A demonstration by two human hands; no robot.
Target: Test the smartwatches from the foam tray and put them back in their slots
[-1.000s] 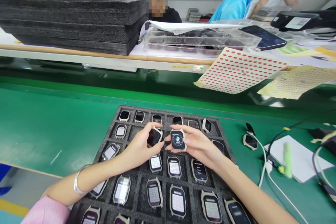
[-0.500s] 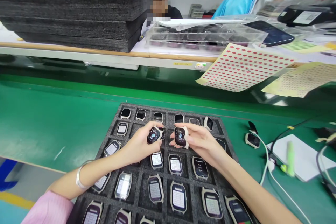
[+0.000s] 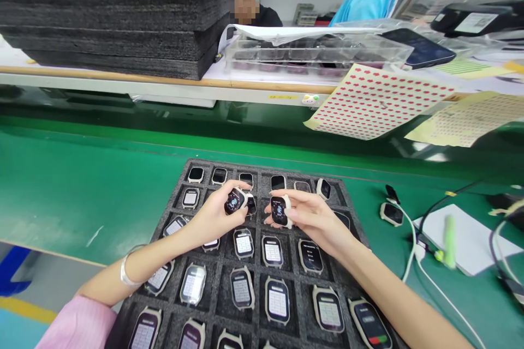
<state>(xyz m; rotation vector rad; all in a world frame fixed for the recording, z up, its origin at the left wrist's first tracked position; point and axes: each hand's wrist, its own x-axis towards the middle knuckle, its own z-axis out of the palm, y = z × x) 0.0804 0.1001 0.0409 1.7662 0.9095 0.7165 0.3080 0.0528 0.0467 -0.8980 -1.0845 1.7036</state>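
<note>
Between the fingers of my left hand [image 3: 219,212] is a smartwatch case [image 3: 235,201] without straps, its round dial face lit and tilted. My right hand [image 3: 313,215] grips a second smartwatch case [image 3: 279,211], also showing a lit dial, with fingers around its edges. Both hands hover over a black foam tray [image 3: 208,262] divided into square pockets. Several strapless watches lie in the pockets, many with white list screens, such as the watch [image 3: 278,300] in the front part. Another watch [image 3: 251,204] lies partly hidden just beside my left fingers.
To the right on the green bench [image 3: 61,185] are a watch [image 3: 391,214], cables [image 3: 434,289], a white pad [image 3: 470,240] and a green marker [image 3: 450,240]. The shelf above carries stacked black foam [image 3: 123,27], clear plastic trays [image 3: 315,57] and hanging sticker sheets [image 3: 368,103]. Two people are beyond.
My left hand, with its watch, has shifted slightly left and up, tilting the watch further. My right hand still holds its watch in nearly the same place. The view has shifted slightly.
</note>
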